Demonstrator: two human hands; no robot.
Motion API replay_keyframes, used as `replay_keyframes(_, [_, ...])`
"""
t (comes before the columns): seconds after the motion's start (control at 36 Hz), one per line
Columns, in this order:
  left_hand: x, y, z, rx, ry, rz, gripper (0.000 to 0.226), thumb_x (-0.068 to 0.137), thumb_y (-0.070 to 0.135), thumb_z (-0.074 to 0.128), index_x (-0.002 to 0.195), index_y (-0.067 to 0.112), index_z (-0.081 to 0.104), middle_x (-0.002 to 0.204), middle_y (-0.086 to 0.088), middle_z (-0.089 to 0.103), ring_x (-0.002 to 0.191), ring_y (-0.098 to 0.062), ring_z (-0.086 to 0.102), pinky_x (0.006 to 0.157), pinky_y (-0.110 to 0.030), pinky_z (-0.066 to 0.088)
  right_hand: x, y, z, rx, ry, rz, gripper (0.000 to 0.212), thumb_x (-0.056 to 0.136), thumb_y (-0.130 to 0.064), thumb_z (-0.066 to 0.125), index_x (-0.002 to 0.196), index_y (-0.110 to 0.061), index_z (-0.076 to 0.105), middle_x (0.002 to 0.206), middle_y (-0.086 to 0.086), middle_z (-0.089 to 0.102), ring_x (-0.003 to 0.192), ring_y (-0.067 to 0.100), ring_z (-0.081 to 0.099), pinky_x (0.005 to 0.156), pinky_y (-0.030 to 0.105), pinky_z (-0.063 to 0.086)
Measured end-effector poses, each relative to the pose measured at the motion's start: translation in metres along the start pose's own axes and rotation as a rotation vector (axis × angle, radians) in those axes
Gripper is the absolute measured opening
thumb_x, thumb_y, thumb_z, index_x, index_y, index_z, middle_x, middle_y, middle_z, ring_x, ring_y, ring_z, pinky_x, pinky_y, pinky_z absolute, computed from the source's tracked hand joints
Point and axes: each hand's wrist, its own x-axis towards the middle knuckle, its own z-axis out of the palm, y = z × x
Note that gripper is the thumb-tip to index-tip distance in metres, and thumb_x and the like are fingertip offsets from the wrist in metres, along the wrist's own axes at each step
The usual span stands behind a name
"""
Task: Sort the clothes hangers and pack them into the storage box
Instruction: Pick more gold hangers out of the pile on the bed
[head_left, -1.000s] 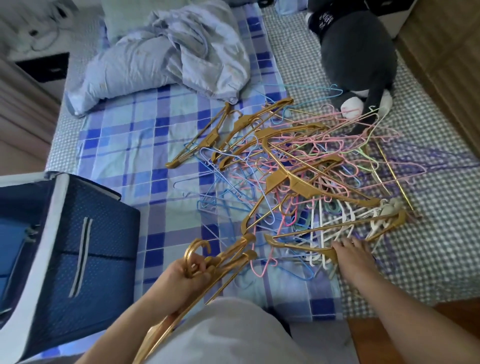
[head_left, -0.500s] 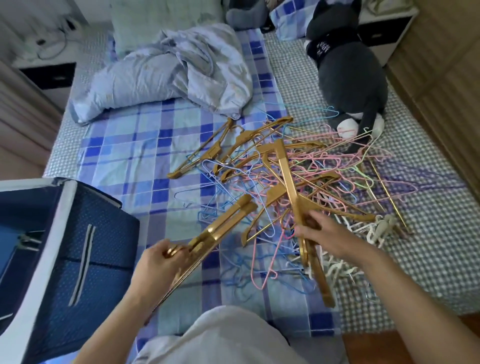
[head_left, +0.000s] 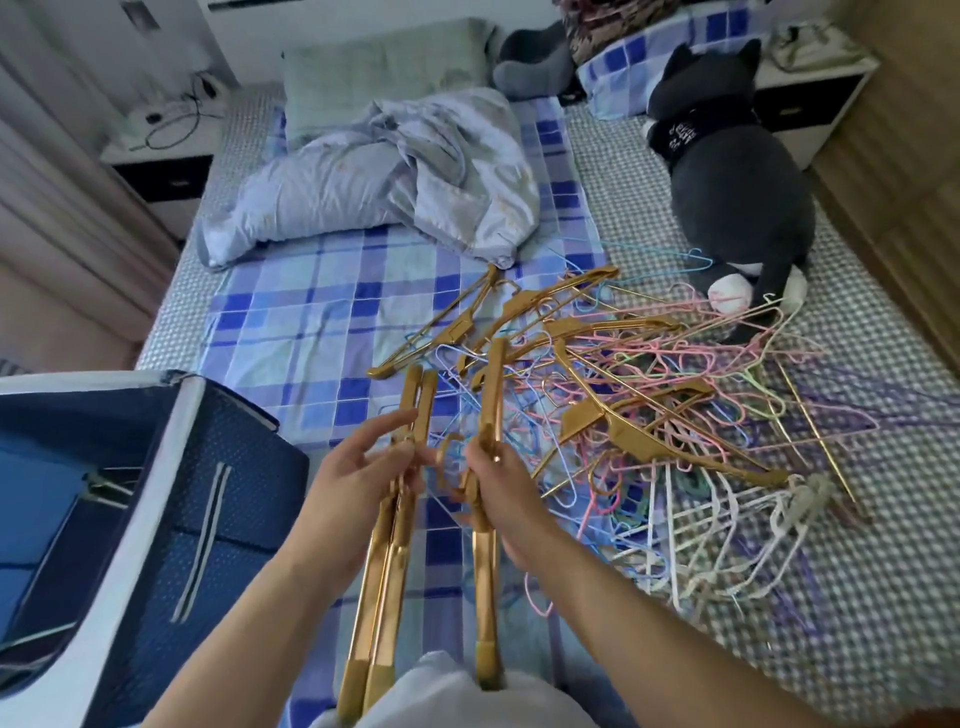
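Both my forearms reach forward over the bed, wrists close together above my lap. My left hand (head_left: 358, 478) holds a pair of gold hangers (head_left: 395, 525) edge-on; my thumb and lower fingers curl round them near the hooks while my index finger stretches out along the top. My right hand (head_left: 501, 486) grips a single gold hanger (head_left: 485, 566) at its neck, fingers wrapped round it, its hook curling in the gap between my two hands. All three run lengthwise, far ends pointing beyond my fingertips and near ends dropping past my wrists toward my lap. They look like glossy, flat-sided bars with a duller band near the lower tips.

Just past my right fingertips and out to the right lies the hanger pile (head_left: 649, 415): thin pink, blue and purple wire shapes tangled with broad gold ones, and white ladder-like hangers (head_left: 727, 540) nearest my right wrist. Left of my left hand stands the storage box (head_left: 171, 509), dark blue dotted fabric with pale edging, its top open. Farther beyond my fingers lie a rumpled pale quilt (head_left: 395, 176) and a grey plush cat (head_left: 737, 171), on a blue-checked bedsheet (head_left: 311, 312).
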Motion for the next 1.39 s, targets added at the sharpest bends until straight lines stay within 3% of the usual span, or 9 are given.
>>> replay_keyframes(0.11, [0.003, -0.01, 0.001, -0.053, 0.011, -0.01, 0.03, 0.099, 0.008, 0.059, 0.126, 0.019, 0.067, 0.101, -0.021, 0.075, 0.09, -0.032, 0.067, 0.078, -0.024, 0.057, 0.004, 0.009, 0.017, -0.17, 0.04, 0.019, 0.037, 0.086, -0.068, 0.05, 0.109, -0.04, 0.056, 0.095, -0.006, 0.071, 0.091, 0.018, 0.07, 0.088, 0.045, 0.057])
replay_keyframes(0.25, [0.007, -0.027, -0.009, -0.086, 0.103, -0.033, 0.025, 0.097, 0.0, 0.058, 0.119, 0.006, 0.068, 0.103, -0.03, 0.071, 0.073, -0.017, 0.071, 0.066, -0.019, 0.058, 0.004, 0.002, -0.002, -0.329, -0.147, 0.003, 0.045, 0.104, -0.047, 0.033, 0.102, -0.013, 0.064, 0.089, 0.0, 0.067, 0.086, 0.016, 0.061, 0.078, 0.03, 0.051])
replay_keyframes(0.39, [0.012, -0.043, -0.016, -0.078, 0.121, -0.106, 0.025, 0.096, -0.003, 0.057, 0.119, 0.002, 0.067, 0.105, -0.035, 0.067, 0.067, -0.017, 0.068, 0.063, -0.018, 0.057, 0.06, 0.024, -0.103, -0.877, 0.205, -0.055, 0.032, 0.1, -0.029, 0.05, 0.126, -0.011, 0.058, 0.119, 0.008, 0.064, 0.109, 0.028, 0.061, 0.089, 0.038, 0.051])
replay_keyframes(0.5, [0.013, -0.058, -0.021, -0.047, 0.162, -0.167, 0.026, 0.097, -0.002, 0.058, 0.117, 0.009, 0.071, 0.09, -0.023, 0.071, 0.08, -0.028, 0.062, 0.079, -0.032, 0.052, 0.092, 0.027, -0.193, -1.274, 0.427, -0.023, 0.048, 0.095, -0.011, 0.052, 0.142, -0.015, 0.045, 0.138, 0.012, 0.048, 0.125, 0.032, 0.046, 0.102, 0.046, 0.044])
replay_keyframes(0.75, [0.009, -0.074, -0.04, -0.101, 0.276, -0.278, 0.026, 0.097, -0.003, 0.056, 0.118, 0.005, 0.069, 0.11, -0.035, 0.067, 0.089, -0.036, 0.062, 0.087, -0.043, 0.05, 0.135, 0.041, -0.242, -1.632, 0.371, 0.006, 0.064, 0.092, -0.008, 0.053, 0.152, -0.017, 0.03, 0.148, 0.016, 0.043, 0.127, 0.036, 0.049, 0.103, 0.046, 0.046])
replay_keyframes(0.94, [0.003, -0.081, -0.046, -0.083, 0.324, -0.287, 0.024, 0.1, -0.004, 0.051, 0.112, 0.001, 0.07, 0.085, -0.023, 0.067, 0.078, -0.029, 0.062, 0.071, -0.029, 0.055, 0.143, 0.039, -0.255, -1.756, 0.392, -0.008, 0.048, 0.092, -0.003, 0.049, 0.138, -0.012, 0.043, 0.141, 0.016, 0.049, 0.125, 0.033, 0.05, 0.097, 0.043, 0.048])
replay_keyframes(1.08, [0.007, -0.082, -0.045, -0.085, 0.304, -0.291, 0.026, 0.099, -0.005, 0.049, 0.112, 0.001, 0.071, 0.094, -0.033, 0.065, 0.086, -0.033, 0.059, 0.081, -0.04, 0.047, 0.129, 0.038, -0.261, -1.727, 0.37, -0.103, 0.032, 0.089, 0.0, 0.054, 0.12, -0.009, 0.054, 0.129, 0.013, 0.05, 0.114, 0.031, 0.052, 0.089, 0.041, 0.049])
replay_keyframes(1.28, [0.013, -0.075, -0.038, -0.167, 0.308, -0.246, 0.027, 0.099, -0.005, 0.05, 0.118, 0.003, 0.067, 0.102, -0.026, 0.07, 0.086, -0.032, 0.061, 0.077, -0.035, 0.054, 0.074, 0.042, -0.242, -1.267, 0.501, -0.167, 0.038, 0.096, -0.012, 0.059, 0.131, -0.002, 0.051, 0.128, 0.018, 0.05, 0.114, 0.038, 0.052, 0.089, 0.049, 0.049])
replay_keyframes(1.39, [0.006, -0.064, -0.036, -0.193, 0.294, -0.234, 0.025, 0.101, -0.001, 0.05, 0.117, 0.007, 0.068, 0.102, -0.022, 0.073, 0.091, -0.034, 0.064, 0.086, -0.04, 0.054, 0.036, 0.037, -0.2, -1.011, 0.543, -0.299, 0.022, 0.099, -0.02, 0.057, 0.116, -0.004, 0.055, 0.104, 0.007, 0.047, 0.094, 0.029, 0.051, 0.074, 0.035, 0.038])
